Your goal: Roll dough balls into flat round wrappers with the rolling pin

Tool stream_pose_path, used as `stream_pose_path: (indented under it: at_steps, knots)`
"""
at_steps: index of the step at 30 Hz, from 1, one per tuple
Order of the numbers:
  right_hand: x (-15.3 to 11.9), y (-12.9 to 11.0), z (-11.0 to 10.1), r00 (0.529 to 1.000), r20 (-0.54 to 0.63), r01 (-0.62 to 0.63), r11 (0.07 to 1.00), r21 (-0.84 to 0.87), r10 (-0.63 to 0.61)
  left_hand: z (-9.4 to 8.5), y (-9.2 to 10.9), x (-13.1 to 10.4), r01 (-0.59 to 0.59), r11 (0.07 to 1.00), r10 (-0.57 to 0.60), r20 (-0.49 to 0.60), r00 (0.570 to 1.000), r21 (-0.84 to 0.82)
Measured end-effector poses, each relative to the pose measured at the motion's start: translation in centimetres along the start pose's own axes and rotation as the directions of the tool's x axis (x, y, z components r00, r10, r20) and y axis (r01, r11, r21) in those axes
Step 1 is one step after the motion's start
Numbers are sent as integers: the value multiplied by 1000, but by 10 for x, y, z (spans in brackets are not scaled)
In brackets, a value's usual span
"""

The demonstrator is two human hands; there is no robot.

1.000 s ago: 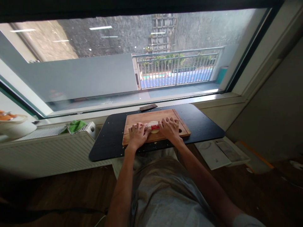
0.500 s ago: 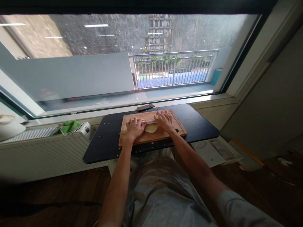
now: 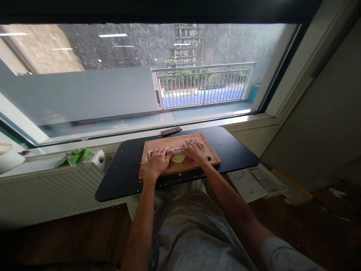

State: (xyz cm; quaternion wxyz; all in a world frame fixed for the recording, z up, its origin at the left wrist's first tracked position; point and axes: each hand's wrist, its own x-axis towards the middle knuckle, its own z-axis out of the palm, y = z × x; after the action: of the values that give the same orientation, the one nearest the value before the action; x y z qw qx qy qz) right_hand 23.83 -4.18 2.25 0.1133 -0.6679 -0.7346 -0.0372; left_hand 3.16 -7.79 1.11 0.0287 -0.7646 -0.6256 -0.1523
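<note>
Under the window, far left: white ribbed radiator [image 3: 56,192], green cloth [image 3: 80,156] bunched on top. Next right, black tabletop [image 3: 234,146] with scattered pale crumbs; wooden cutting board [image 3: 166,141] on it.

Left hand [image 3: 158,162] over the board's left half, fingers bent across the left end of a slim pale roller with a red mark [image 3: 177,151]. Fingers close together; cannot tell whether they grip or merely bear down. Dark flat slab [image 3: 171,131] lies beyond the board, near the sill.

Between the hands, the roller's middle shows, lying crosswise over the far part of a pale dough round [image 3: 178,158]. Dough flat on the board, near edge bare toward the person, sides partly masked by the hands.

Right hand [image 3: 195,151] over the roller's right end, fingers curled, bunched side by side; undersides hidden, so hold cannot be told. Board's hole [image 3: 209,158] just right of it.

Judgement on technique: match pressure left and right, or the round thins lopsidedly. Ease off near the rim; keep fingertips clear of the dough. A quarter turn between passes should keep it circular. Crumbs best kept off the board.
</note>
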Motion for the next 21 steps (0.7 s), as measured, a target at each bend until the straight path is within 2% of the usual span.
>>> stream_pose_path:
  at_steps: [3, 12, 17, 21]
  knots:
    - [-12, -1, -1, 997, -65, -50, 998, 37, 52, -3, 1, -16, -15, 999, 14, -37, 999, -42]
    - [-43, 0, 0, 987, -152, -36, 999, 35, 41, -3, 0, -43, -37, 997, 32, -71, 997, -63]
    - [-54, -1, 2, 979, -201, -35, 999, 42, 42, 2, -2, -43, -45, 998, 42, -74, 996, -39]
    - [-42, 2, 4, 983, -179, -32, 998, 46, 40, 2, -6, -28, -52, 999, 51, -60, 997, -15]
